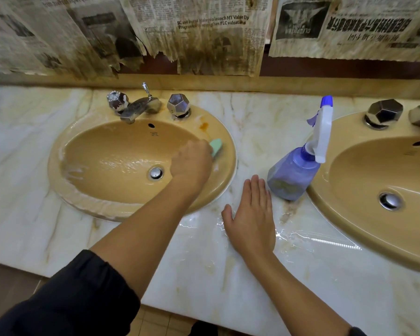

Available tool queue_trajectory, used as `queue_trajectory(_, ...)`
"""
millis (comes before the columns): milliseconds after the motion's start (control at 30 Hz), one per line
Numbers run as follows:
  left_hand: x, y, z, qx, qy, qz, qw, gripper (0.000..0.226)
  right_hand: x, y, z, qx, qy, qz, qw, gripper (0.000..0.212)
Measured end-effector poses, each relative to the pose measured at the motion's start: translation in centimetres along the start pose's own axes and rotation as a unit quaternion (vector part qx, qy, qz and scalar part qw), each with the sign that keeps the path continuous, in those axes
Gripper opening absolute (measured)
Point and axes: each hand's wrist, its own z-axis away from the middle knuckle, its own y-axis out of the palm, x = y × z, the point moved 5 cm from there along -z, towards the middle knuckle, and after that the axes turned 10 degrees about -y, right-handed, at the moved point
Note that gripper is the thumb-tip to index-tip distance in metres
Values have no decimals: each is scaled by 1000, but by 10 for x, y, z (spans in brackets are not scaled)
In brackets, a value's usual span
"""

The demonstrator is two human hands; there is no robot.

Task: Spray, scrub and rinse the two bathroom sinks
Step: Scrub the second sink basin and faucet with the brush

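Currently left hand grips green sponge, fingers curled round it, at right inner wall of left sink. Orange stain lies just beyond sponge, toward tap. Right hand flat, fingers straight, on wet marble counter; spray bottle just beyond fingertips, nearer this hand.
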Motion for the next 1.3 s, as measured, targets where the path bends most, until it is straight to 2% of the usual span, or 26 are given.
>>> queue_trajectory(100,-12,5,-2,28,37,0,999,21,0,0,0,-6,2,1,1000,78)
queue_trajectory(200,8,-2,-24,-22,-10,-20,1000,24,-1,0,-1,-13,9,-16,1000,78)
queue_trajectory(233,7,-3,-27,-22,-1,-19,1000,27,-1,1,-2,-15,16,-25,999,78)
queue_trajectory(333,-5,-1,-24,40,63,5,997,28,0,-2,-8,-25,36,-57,997,79)
queue_trajectory(467,19,-9,-55,-6,4,-26,1000,30,0,-3,-29,-40,59,-106,992,77)
queue_trajectory(600,9,-2,-61,60,69,25,995,31,1,-3,-55,-56,79,-139,986,75)
queue_trajectory(700,22,-5,-78,6,15,10,1000,24,5,-1,-70,-56,75,-164,982,66)
queue_trajectory(767,19,0,-80,22,23,17,999,21,4,1,-78,-50,71,-172,981,65)
queue_trajectory(867,10,5,-73,84,76,61,992,30,4,2,-88,-41,61,-168,983,70)
queue_trajectory(967,28,-2,-90,26,18,76,997,27,7,3,-89,-38,51,-148,987,73)
queue_trajectory(1033,32,-2,-91,0,-12,46,999,26,7,5,-86,-37,41,-136,989,77)
queue_trajectory(1133,23,1,-76,4,15,-3,1000,27,8,6,-84,-38,40,-132,990,81)
queue_trajectory(1233,16,0,-85,29,55,13,998,25,9,8,-88,-42,32,-111,992,80)
queue_trajectory(1300,14,0,-99,18,55,23,998,25,8,9,-89,-44,29,-106,993,79)
